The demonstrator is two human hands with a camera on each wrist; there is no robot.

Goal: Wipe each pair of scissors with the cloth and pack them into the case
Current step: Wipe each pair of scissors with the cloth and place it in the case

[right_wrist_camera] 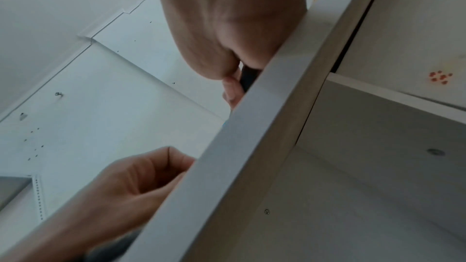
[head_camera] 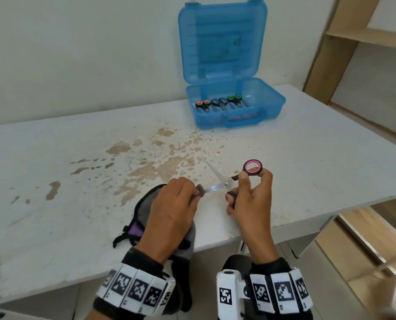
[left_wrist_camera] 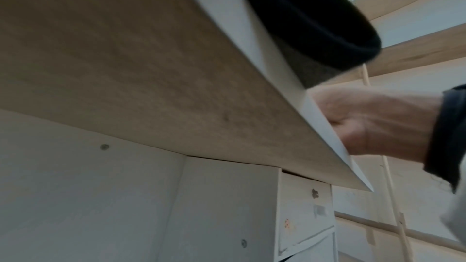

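- The right hand (head_camera: 250, 199) gripped the handles of a pair of pink-handled scissors (head_camera: 224, 181), fingers curled round the lower loop and the upper pink-lined ring held up between thumb and fingertip.
- The scissors were spread open above the near part of the table (head_camera: 307, 158); one blade pointed up and away to the left, the other ran leftward into the cloth.
- The left hand (head_camera: 171, 209) pinched a fold of the grey cloth (head_camera: 144, 211) round that lower blade, close to its tip.
- The rest of the cloth lay under the left hand and hung over the near table edge; it showed a purple patch and black trim.
- Both wrists wore bands with black-and-white square markers.
- In the left wrist view the table's underside filled most of the frame, with the right hand (left_wrist_camera: 373, 125) beyond the edge and dark cloth (left_wrist_camera: 315, 27) hanging over it.
- In the right wrist view the left hand (right_wrist_camera: 136, 186) was curled beside the table edge; what it held was hidden there.
- Brown stains (head_camera: 160, 162) were spattered across the middle of the tabletop.
- At the far edge stood the blue plastic case (head_camera: 270, 105), lid raised upright against the wall.
- Inside it lay three pairs side by side: orange-handled scissors (head_camera: 202, 105), dark-handled scissors (head_camera: 219, 102) and green-handled scissors (head_camera: 235, 100).
- Wooden shelving (head_camera: 353, 35) stood at the far right.
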